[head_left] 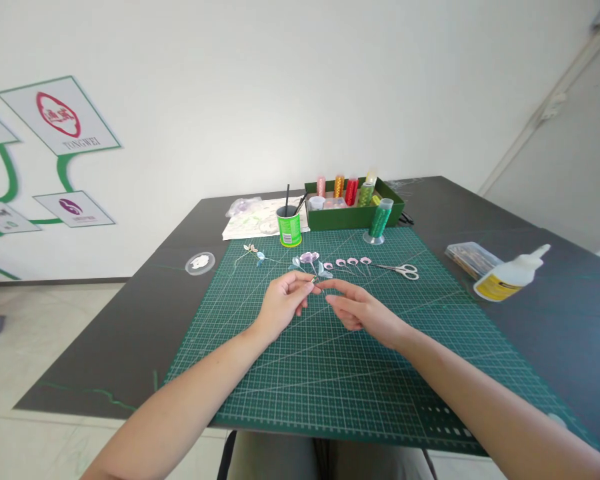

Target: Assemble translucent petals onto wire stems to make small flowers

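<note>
My left hand (284, 301) is closed in a pinch over the green cutting mat (280, 380), holding a thin stem with a gold-coloured bit at the fingertips. The stem seems to run up to a purple wire flower (309, 257) with pale blue leaves (325, 271) beside it. My right hand (363, 308) reaches in from the right, its index finger at the left fingertips, thumb a little apart and the other fingers curled. A faint thin strand shows between its thumb and index finger; I cannot make out what it is. Just beyond lie several pink loop petals (353, 263) on wires.
Scissors (405, 270) lie right of the petals. Behind stand a green can (290, 230) with dark sticks, a green thread spool (381, 219) and a green box (330, 219) of spools. A glue bottle (505, 280) and clear case (473, 259) are right; a small dish (200, 263) is left.
</note>
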The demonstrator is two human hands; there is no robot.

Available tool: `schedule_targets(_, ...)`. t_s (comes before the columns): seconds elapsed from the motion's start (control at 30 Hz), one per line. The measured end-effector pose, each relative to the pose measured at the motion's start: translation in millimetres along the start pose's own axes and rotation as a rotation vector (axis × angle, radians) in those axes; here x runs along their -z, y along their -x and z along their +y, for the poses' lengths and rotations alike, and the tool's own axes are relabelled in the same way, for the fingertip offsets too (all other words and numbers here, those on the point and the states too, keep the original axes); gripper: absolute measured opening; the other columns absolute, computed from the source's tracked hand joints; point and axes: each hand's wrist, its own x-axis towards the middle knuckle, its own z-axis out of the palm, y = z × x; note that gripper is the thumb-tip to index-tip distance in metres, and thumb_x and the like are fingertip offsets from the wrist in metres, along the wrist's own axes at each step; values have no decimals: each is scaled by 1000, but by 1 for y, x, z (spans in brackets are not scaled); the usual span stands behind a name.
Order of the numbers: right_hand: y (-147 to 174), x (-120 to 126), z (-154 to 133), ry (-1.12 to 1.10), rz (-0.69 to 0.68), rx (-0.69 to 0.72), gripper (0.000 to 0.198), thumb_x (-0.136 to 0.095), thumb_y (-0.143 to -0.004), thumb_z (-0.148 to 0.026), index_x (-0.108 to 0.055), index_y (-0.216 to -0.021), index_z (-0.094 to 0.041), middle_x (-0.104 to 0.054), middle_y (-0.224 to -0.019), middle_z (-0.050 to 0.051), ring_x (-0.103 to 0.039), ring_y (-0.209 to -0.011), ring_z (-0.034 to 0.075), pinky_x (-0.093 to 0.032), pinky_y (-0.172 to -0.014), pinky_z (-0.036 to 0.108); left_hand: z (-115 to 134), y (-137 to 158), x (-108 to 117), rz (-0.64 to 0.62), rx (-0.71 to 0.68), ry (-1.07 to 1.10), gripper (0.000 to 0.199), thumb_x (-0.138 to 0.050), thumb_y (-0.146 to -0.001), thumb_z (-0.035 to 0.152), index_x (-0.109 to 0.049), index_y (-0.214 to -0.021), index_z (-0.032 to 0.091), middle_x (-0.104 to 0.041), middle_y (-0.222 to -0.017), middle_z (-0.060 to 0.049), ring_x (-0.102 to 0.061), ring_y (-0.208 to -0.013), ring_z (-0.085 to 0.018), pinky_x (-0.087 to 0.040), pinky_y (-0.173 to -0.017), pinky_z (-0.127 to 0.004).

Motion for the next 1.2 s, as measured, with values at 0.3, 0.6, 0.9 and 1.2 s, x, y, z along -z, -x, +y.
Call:
schedule_targets(0.3,-4,3,2,253,46,82,38,-49,-92,-49,-58,-110,-17,-31,-50,-11,-25,-42,8,-23,-41,21,-5,-3,3,3,-17,-50,23,-67,-81,32,-67,-95,14,-69,-70,-3,-50,-48,-8,-39,-39,-17)
schedule_targets(0.6,-8,7,8,384,98,119,28,-50,-94,-46,-60,-99,-20,-25,-50,-10,-21,-41,9,-15,-39,22,-9,-6,4,16,-18,-84,23,-66,-80,31,-67,-96,14,-73,-77,-5,-52,-49,-9,-39,-39,-18)
schedule_targets(0.9,-4,11,5,558,139,229,30,-46,-95,-40,-69,-92,-20,-46,-60,-4,-29,-48,10,-21,-47,24,-15,-8,7,-88,38,-210,22,-63,-84,31,-67,-98,14,-76,-83,-8,-53,-49,-9,-38,-41,-19)
schedule_targets(1.2,2,14,-5,592,91,253,32,-50,-92,-38,-74,-84,-18,-58,-64,-1,-33,-49,10,-23,-48,25,-14,-4,4,-240,28,-355,18,-61,-85,32,-71,-88,17,-76,-87,-6,-60,-59,-12,-46,-52,-22)
